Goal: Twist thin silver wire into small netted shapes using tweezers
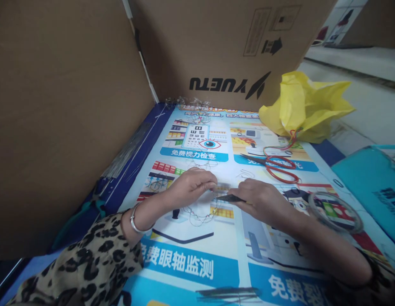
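My left hand, with a silver bangle at the wrist, is closed in a pinch on a thin wire that is hard to make out. Facing it, my right hand grips a dark pointed tool, its tip directed left, just below my left fingertips. The tool's handle is hidden in the palm. Below the hands, a wire loop with tiny beads rests on the printed poster. Beyond my right hand lie red-handled scissors, blades toward the left.
Cardboard walls stand left and behind. A yellow bag and a teal package are at right, near a clear ring-shaped roll. Wire bundles lie at left and front. Teal-handled pliers sit left; beaded wire pieces lie behind.
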`<state>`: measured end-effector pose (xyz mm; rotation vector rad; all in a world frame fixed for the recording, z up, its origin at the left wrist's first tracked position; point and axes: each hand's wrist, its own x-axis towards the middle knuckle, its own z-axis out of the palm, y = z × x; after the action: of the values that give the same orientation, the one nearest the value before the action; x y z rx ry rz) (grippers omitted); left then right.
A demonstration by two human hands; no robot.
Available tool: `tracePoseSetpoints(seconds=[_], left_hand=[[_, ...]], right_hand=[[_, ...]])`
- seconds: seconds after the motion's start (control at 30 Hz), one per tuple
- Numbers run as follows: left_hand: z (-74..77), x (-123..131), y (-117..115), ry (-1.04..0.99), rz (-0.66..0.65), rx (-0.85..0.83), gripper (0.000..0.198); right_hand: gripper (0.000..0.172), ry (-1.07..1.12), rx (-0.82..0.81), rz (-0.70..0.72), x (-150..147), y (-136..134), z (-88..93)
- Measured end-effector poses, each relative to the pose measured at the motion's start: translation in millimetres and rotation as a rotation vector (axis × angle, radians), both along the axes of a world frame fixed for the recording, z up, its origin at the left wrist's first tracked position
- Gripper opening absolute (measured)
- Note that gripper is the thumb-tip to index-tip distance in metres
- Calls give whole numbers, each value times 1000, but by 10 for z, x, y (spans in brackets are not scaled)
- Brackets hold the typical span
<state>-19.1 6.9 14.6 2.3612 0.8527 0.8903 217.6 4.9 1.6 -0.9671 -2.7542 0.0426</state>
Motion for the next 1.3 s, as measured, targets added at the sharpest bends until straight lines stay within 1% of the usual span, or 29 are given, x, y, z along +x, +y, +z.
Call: tracePoseSetpoints(seconds=[0.13,0.4,0.57,0.63,0.73,0.9,1.1,1.3], left_hand=[[0,5,-5,27,-7,54,19],[2,-1,-5,47,-35,159,20],[-2,-11,7,72,-29,185,17],[-6,-12,7,72,-17,198,16],[-9,-6,-3,77,14,234,17],[-3,14,-30,80,104,289,20],[-18,26,-49,89,140,294,17],[-21,41,-63,108,174,289,18]], right_hand=[[27,-3,-27,-12,-9,-3,3],[25,-17,-75,-38,2,5,-10],[24,20,-161,-45,-8,13,12],[24,43,-197,-63,-26,-3,30],[25,51,-227,-129,-69,-54,56],[26,45,-207,-230,-148,-153,75],[25,55,-165,-255,-183,-186,44],[25,35,-178,-278,-204,-184,58]])
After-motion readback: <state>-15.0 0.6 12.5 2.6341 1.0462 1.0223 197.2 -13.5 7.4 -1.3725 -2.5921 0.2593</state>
